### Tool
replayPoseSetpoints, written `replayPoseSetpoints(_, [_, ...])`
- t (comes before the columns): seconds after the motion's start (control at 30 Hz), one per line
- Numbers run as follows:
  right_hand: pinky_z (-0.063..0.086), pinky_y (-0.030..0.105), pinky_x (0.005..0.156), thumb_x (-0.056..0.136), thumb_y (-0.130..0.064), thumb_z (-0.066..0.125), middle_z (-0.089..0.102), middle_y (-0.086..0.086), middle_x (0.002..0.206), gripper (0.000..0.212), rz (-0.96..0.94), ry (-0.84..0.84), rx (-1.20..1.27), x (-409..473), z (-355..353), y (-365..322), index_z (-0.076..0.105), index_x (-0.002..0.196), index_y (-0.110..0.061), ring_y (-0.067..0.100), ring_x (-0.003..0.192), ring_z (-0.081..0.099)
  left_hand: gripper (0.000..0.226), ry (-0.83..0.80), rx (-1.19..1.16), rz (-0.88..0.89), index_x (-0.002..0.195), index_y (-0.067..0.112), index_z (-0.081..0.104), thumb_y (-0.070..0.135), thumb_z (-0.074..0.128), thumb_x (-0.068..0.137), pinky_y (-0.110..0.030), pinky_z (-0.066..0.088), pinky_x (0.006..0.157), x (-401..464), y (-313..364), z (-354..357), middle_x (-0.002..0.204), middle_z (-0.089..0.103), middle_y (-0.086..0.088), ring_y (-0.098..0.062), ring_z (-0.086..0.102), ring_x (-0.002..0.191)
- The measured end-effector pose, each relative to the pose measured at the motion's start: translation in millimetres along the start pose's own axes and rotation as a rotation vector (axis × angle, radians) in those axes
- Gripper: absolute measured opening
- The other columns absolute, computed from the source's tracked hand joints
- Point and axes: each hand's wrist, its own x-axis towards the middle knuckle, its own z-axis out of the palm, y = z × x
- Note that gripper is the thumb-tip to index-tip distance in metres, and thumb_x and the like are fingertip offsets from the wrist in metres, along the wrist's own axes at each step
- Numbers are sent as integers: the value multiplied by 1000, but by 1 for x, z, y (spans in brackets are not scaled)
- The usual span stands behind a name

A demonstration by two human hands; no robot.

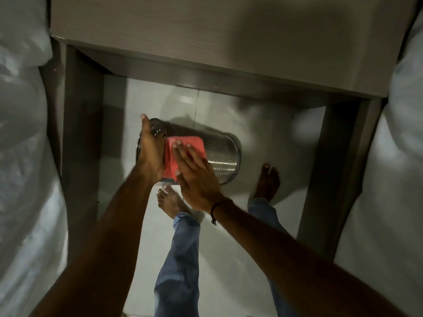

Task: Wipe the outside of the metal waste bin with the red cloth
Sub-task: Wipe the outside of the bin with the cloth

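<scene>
The metal waste bin (223,154) is a perforated steel cylinder, held on its side above the floor with its open rim to the left. My left hand (150,149) grips that rim. The red cloth (183,148) lies folded over the bin's side near the rim. My right hand (194,172) presses flat on the cloth with fingers spread, holding it against the metal. The hands hide part of the rim and wall.
A grey desk (206,42) stands ahead, its side panels (80,133) at left and right (332,168) of the pale tiled floor (217,248). My bare feet (169,200) stand under the bin. White plastic-covered bulk (25,156) fills both edges.
</scene>
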Motion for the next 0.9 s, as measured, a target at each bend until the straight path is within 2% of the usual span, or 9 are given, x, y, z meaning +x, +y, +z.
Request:
replayPoseSetpoints(0.13, [13, 56, 130, 108, -34, 20, 3, 4, 176, 62, 32, 14, 36, 11, -3, 7, 4, 165, -14, 24, 163, -3, 88, -7, 16, 0, 146, 23, 60, 77, 11, 97, -55, 39, 124, -2, -4, 1, 151, 62, -17, -36, 58, 141])
replayPoseSetpoints(0.27, [11, 56, 131, 109, -33, 22, 6, 7, 175, 61, 102, 63, 153, 29, -17, 15, 6, 164, -13, 24, 163, -1, 67, -15, 11, -5, 115, 30, 67, 66, 12, 104, -54, 37, 124, -7, -17, 0, 147, 63, -14, -34, 56, 141])
replayPoseSetpoints(0.4, [10, 53, 132, 105, -47, -4, 2, 6, 176, 70, -5, -47, 49, 1, -2, 0, 4, 165, -12, 25, 163, -5, 95, 39, -50, -22, 143, 20, 63, 82, 11, 94, -55, 41, 122, -2, -11, -6, 146, 66, -18, -37, 62, 137])
replayPoseSetpoints(0.47, [9, 53, 132, 105, -48, -5, 2, 7, 176, 71, -7, -58, 79, -4, 3, -3, 4, 165, -11, 25, 163, -6, 95, 25, -47, -8, 147, 19, 60, 83, 14, 93, -56, 42, 122, -4, -11, -2, 145, 67, -19, -37, 63, 136])
replayPoseSetpoints(0.57, [10, 53, 132, 113, -30, 24, 6, 7, 176, 58, 141, 23, 309, 17, -8, -1, 8, 165, -13, 25, 163, -2, 80, 8, 21, 43, 150, 21, 55, 72, 19, 100, -53, 42, 121, -13, -25, 3, 154, 59, -14, -31, 59, 139])
replayPoseSetpoints(0.7, [33, 51, 125, 111, -38, 37, 15, 4, 173, 55, 424, 108, 851, 43, -38, -8, 24, 163, -30, 30, 158, 23, 78, -53, 200, 74, 159, 25, 41, 71, 16, 101, -25, 50, 86, -25, -37, 14, 161, 50, -11, -20, 57, 133])
replayPoseSetpoints(0.77, [43, 25, 110, 108, -41, 46, 27, 1, 169, 54, 496, 163, 1043, 45, -50, -8, 35, 160, -32, 24, 151, 36, 84, -48, 299, 123, 157, 26, 45, 76, 19, 95, -27, 51, 90, -27, -40, 22, 158, 55, -10, -24, 56, 139])
replayPoseSetpoints(0.83, [47, 8, 95, 106, -37, 53, 44, -2, 163, 50, 547, 208, 1197, 43, -57, 2, 46, 155, -28, 17, 146, 46, 96, -52, 402, 119, 147, 30, 59, 90, 23, 81, -40, 52, 107, -30, -41, 32, 143, 67, -9, -29, 62, 136])
replayPoseSetpoints(0.9, [53, 22, 104, 106, -30, 56, 55, -2, 156, 45, 620, 200, 1384, 41, -65, 16, 53, 151, -23, 17, 141, 54, 97, -61, 478, 91, 122, 49, 73, 106, 23, 62, -49, 47, 117, -29, -46, 39, 132, 72, 0, -29, 64, 133])
